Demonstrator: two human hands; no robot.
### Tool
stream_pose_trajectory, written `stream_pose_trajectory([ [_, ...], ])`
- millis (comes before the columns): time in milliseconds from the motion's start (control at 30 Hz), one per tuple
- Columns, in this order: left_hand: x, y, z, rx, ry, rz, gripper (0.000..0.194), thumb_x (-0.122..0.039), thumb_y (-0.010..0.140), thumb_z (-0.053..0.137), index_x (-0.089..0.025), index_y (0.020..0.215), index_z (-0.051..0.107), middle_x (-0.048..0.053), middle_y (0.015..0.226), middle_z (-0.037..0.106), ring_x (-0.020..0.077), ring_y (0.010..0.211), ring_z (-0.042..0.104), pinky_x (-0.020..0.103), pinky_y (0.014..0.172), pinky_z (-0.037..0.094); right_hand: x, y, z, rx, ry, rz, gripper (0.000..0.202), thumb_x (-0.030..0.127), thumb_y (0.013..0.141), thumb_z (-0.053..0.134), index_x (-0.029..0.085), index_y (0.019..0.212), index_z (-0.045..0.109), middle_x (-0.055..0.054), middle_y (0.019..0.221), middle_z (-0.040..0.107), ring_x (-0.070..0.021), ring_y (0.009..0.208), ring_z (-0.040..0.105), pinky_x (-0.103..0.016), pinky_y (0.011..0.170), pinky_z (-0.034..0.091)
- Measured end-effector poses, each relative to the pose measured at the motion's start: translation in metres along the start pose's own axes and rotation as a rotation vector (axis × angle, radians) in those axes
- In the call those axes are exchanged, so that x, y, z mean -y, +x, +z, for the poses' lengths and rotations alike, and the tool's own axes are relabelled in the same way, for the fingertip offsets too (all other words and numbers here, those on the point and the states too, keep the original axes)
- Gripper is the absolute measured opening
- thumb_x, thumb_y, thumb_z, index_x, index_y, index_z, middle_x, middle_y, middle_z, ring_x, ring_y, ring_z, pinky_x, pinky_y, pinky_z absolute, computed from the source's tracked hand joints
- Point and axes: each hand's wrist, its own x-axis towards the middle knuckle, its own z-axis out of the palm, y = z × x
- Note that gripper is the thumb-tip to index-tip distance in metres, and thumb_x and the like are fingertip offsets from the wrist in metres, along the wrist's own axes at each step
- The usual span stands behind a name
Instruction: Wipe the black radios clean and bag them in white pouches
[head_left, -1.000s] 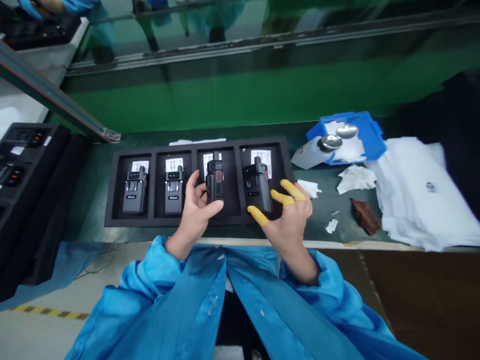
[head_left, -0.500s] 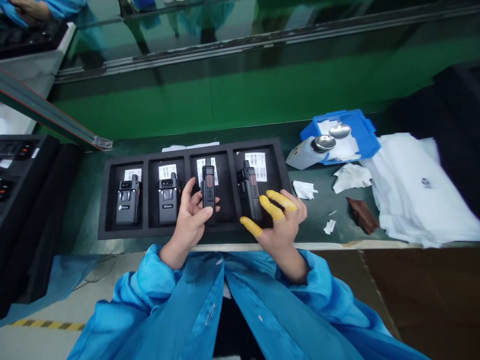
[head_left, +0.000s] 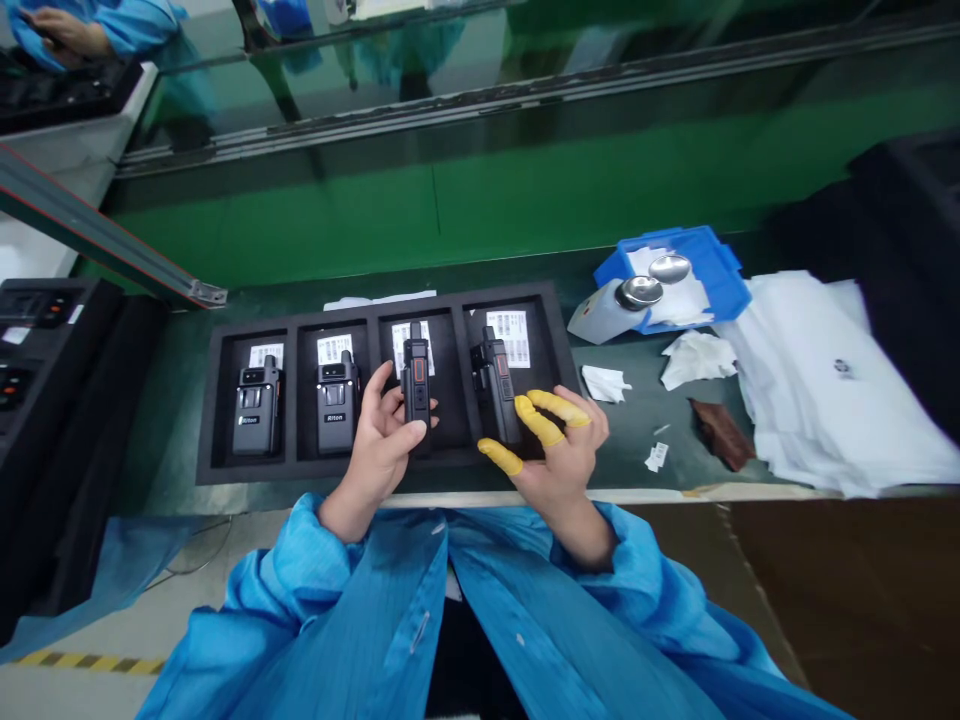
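Note:
A black foam tray (head_left: pixel 379 467) with compartments lies in front of me. My left hand (head_left: pixel 380 437) grips a black radio (head_left: pixel 417 378) side-up over the third compartment, thumb near its lower end. My right hand (head_left: pixel 559 445), with yellow finger cots on some fingers, is spread beside the radio in the fourth compartment (head_left: pixel 498 385); whether it touches that radio is unclear. Two more radios, marked Riton, lie face up in the first (head_left: pixel 257 405) and second (head_left: pixel 337 402) compartments. White labels show behind the radios.
Right of the tray are a bottle with a metal top (head_left: pixel 604 312), a blue bin (head_left: pixel 731 285) of white paper, crumpled wipes (head_left: pixel 697 358), a brown cloth (head_left: pixel 722 435) and stacked white sheets (head_left: pixel 840 370). More black trays stand left; another person's hands (head_left: pixel 71 35) show far left.
The view has shifted slightly. Both hands keep nearly the same pose, and the radio is still in my left hand. The other person's hands have moved a little at the far left.

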Motion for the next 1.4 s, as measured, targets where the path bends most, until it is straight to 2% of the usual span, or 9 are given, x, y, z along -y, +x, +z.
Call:
stream_pose_trajectory([
  [433,-0.007,-0.001,-0.001,-0.005,-0.022,-0.034,0.073,-0.033,0.058,0.087,-0.027,0.123,0.056,0.005,0.109,0.068,0.0169,0.089,0.066,0.026,0.075,0.056,0.003,0.002,-0.005,0.04,0.037,0.073,0.05,0.064,0.079,0.057,0.025,0.111,0.058,-0.007,0.099,0.064,-0.0251,0.102,0.06,-0.043,0.091,0.046],
  [500,-0.008,0.0,-0.001,0.0,-0.005,-0.071,0.069,-0.035,0.054,0.089,-0.023,0.116,0.061,0.006,0.106,0.069,0.0172,0.088,0.066,0.026,0.075,0.055,0.005,0.01,-0.008,0.183,0.106,0.201,0.058,0.066,0.078,0.057,0.023,0.117,0.056,-0.008,0.097,0.065,-0.0218,0.088,0.063,-0.038,0.079,0.05],
  [600,-0.01,0.002,0.002,0.024,-0.004,-0.126,0.059,-0.04,0.051,0.09,-0.02,0.101,0.065,0.005,0.095,0.07,0.018,0.083,0.066,0.027,0.073,0.055,0.008,0.033,-0.011,0.543,0.156,0.478,0.073,0.064,0.073,0.062,0.015,0.127,0.053,-0.004,0.075,0.065,-0.0198,0.065,0.06,-0.035,0.063,0.05],
  [667,-0.01,0.002,0.004,0.046,-0.023,-0.151,0.058,-0.039,0.052,0.089,-0.02,0.1,0.064,0.005,0.092,0.07,0.0199,0.084,0.067,0.029,0.074,0.055,0.01,0.05,-0.012,0.719,0.14,0.559,0.065,0.056,0.074,0.064,0.014,0.123,0.058,-0.003,0.067,0.062,-0.0206,0.063,0.059,-0.035,0.063,0.049],
  [733,-0.01,0.002,0.006,0.053,-0.024,-0.145,0.062,-0.035,0.053,0.089,-0.021,0.106,0.061,0.006,0.098,0.07,0.021,0.09,0.067,0.032,0.08,0.055,0.009,0.059,-0.013,0.778,0.153,0.576,0.047,0.046,0.077,0.061,0.017,0.114,0.064,-0.004,0.07,0.065,-0.021,0.066,0.061,-0.035,0.066,0.05],
  [867,-0.004,0.001,0.006,-0.028,0.111,0.05,0.069,-0.023,0.053,0.087,-0.023,0.113,0.055,0.006,0.109,0.067,0.0199,0.098,0.065,0.033,0.085,0.054,-0.003,0.042,-0.009,0.635,0.358,0.635,0.045,0.043,0.079,0.059,0.022,0.118,0.061,-0.004,0.083,0.07,-0.0214,0.075,0.066,-0.037,0.072,0.054],
  [1000,0.007,-0.003,0.0,-0.126,0.408,0.346,0.049,-0.018,0.065,0.078,-0.021,0.109,0.058,0.004,0.102,0.065,0.0178,0.094,0.065,0.031,0.084,0.053,-0.017,0.01,-0.003,0.476,0.579,0.641,0.058,0.047,0.08,0.06,0.022,0.131,0.05,-0.01,0.109,0.069,-0.0231,0.094,0.067,-0.041,0.083,0.056],
  [1133,0.014,-0.006,-0.006,-0.164,0.728,0.572,0.034,-0.014,0.074,0.07,-0.021,0.105,0.059,0.002,0.095,0.062,0.0159,0.087,0.063,0.029,0.076,0.051,-0.016,-0.004,-0.006,0.45,0.583,0.598,0.053,0.046,0.082,0.059,0.021,0.128,0.05,-0.012,0.116,0.066,-0.0248,0.101,0.066,-0.046,0.089,0.055],
  [1400,0.012,-0.008,-0.005,-0.159,0.833,0.74,0.032,-0.01,0.077,0.068,-0.024,0.104,0.059,0.001,0.097,0.063,0.0164,0.092,0.063,0.032,0.082,0.051,-0.006,0.001,-0.009,0.321,0.456,0.318,0.037,0.033,0.085,0.057,0.02,0.12,0.055,-0.011,0.108,0.069,-0.0235,0.097,0.067,-0.04,0.083,0.057],
])
